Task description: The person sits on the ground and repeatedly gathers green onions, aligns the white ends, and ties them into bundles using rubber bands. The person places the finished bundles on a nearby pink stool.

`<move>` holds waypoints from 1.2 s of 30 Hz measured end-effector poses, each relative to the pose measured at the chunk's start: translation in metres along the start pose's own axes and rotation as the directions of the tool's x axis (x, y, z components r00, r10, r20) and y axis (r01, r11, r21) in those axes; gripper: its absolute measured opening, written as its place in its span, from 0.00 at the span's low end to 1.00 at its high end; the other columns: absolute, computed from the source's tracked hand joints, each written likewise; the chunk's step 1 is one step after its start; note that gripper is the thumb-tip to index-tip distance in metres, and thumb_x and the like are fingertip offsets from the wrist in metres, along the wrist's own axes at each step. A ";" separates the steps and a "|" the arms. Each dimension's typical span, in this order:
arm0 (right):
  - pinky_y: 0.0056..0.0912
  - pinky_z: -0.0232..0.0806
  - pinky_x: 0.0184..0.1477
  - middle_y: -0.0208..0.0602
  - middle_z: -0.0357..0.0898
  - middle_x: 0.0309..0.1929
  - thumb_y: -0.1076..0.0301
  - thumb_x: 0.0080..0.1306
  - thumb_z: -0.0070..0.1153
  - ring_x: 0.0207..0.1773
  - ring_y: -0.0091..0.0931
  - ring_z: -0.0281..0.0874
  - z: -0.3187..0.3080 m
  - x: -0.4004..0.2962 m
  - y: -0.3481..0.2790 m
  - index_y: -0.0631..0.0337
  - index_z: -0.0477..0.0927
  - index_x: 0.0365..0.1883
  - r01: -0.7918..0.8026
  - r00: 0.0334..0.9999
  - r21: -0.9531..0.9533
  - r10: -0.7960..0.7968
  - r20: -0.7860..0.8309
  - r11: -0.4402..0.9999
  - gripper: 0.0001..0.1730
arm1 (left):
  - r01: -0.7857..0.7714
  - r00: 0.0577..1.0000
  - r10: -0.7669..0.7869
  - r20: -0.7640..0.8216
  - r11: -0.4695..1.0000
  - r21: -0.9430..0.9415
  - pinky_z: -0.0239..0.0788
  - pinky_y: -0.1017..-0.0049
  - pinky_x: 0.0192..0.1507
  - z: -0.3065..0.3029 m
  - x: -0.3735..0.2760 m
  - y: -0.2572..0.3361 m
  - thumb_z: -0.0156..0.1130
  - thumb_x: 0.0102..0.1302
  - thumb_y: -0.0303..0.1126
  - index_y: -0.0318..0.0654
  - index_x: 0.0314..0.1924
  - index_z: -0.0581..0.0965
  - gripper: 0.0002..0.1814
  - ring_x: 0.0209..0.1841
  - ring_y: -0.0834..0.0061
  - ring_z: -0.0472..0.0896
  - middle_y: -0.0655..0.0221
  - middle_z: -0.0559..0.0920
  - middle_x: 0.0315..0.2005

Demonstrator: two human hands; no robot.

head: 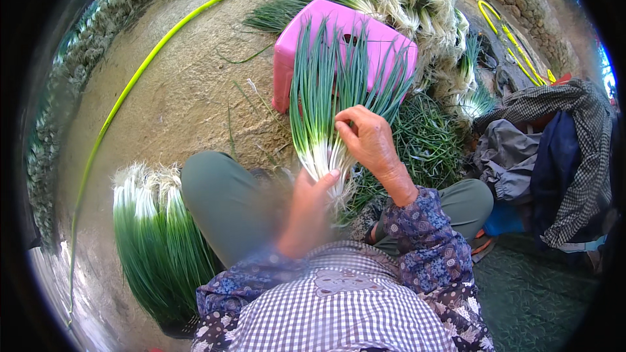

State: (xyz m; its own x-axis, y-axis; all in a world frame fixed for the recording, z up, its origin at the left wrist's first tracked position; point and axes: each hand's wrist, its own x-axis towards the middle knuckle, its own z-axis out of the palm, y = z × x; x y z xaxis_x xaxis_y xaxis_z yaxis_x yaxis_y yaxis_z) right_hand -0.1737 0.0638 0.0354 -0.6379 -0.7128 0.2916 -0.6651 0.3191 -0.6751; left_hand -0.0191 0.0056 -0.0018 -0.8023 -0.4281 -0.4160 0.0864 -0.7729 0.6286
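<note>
A bunch of green onions (318, 112) fans out before me, its leaf tips lying over a pink plastic stool (386, 34). My left hand (310, 205) grips the bunch at the white stems, with the thumb across them and the pale roots hanging below. The left hand is partly blurred. At the right side of the same bunch is my right hand (369, 139), thumb and forefinger curled close together against the stems where white turns green. Whether those fingertips pinch a single stalk cannot be made out.
Bundled green onions (151, 225) lie by my left knee, roots away from me. A large onion heap (406, 0) lies behind the stool. Loose green leaves (425, 142) cover the ground at right, near piled clothing (552, 151). A yellow hose (142, 71) curves across the ground.
</note>
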 end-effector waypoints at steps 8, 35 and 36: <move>0.35 0.70 0.33 0.39 0.80 0.34 0.66 0.64 0.62 0.29 0.34 0.79 -0.009 -0.005 0.000 0.62 0.84 0.36 -0.115 0.989 -0.051 0.119 0.082 0.992 0.08 | 0.044 0.999 -0.044 -0.001 0.999 0.001 0.75 0.68 0.54 -0.002 0.000 -0.005 0.65 0.64 0.23 0.34 0.63 0.69 0.28 0.50 0.69 0.82 0.63 0.80 0.52; 0.21 0.63 0.26 0.26 0.78 0.24 0.70 0.61 0.65 0.23 0.15 0.70 0.018 -0.001 -0.029 0.68 0.79 0.38 -0.236 0.968 0.087 0.227 0.107 0.968 0.11 | -0.058 0.998 0.057 0.017 0.996 0.068 0.76 0.72 0.50 -0.009 0.012 -0.013 0.65 0.66 0.25 0.39 0.63 0.69 0.26 0.50 0.73 0.82 0.67 0.81 0.52; 0.21 0.64 0.27 0.26 0.77 0.23 0.71 0.61 0.64 0.24 0.14 0.70 0.022 -0.002 -0.025 0.68 0.79 0.36 -0.232 0.972 0.092 0.228 0.052 0.968 0.10 | -0.032 0.999 0.030 0.017 0.994 0.104 0.74 0.72 0.54 -0.010 0.011 -0.011 0.63 0.67 0.24 0.38 0.63 0.69 0.25 0.54 0.74 0.80 0.67 0.80 0.53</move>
State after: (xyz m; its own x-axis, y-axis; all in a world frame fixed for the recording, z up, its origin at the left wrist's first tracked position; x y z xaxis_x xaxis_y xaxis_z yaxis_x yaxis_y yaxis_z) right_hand -0.1473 0.0433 0.0364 -0.7516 -0.6529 0.0938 -0.4603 0.4174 -0.7835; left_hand -0.0232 0.0047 -0.0194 -0.8090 -0.4435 -0.3857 0.0499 -0.7056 0.7068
